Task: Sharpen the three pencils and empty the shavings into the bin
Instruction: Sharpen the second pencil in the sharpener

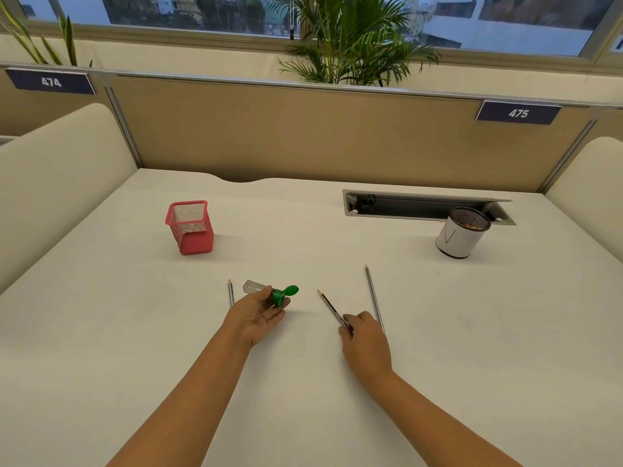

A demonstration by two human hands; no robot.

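My left hand lies palm up on the white desk, holding a pencil sharpener with a clear case and a green cap flipped open. Just left of that hand a short pencil rests on the desk. My right hand pinches the lower end of a dark pencil whose sharp tip points up and left. A long grey pencil lies right beside that hand. A round bin with white paper wrapped around it stands at the far right, shavings inside.
A red mesh pencil cup stands at the back left. An open cable tray is set into the desk behind the bin. Beige partition walls enclose the desk on three sides.
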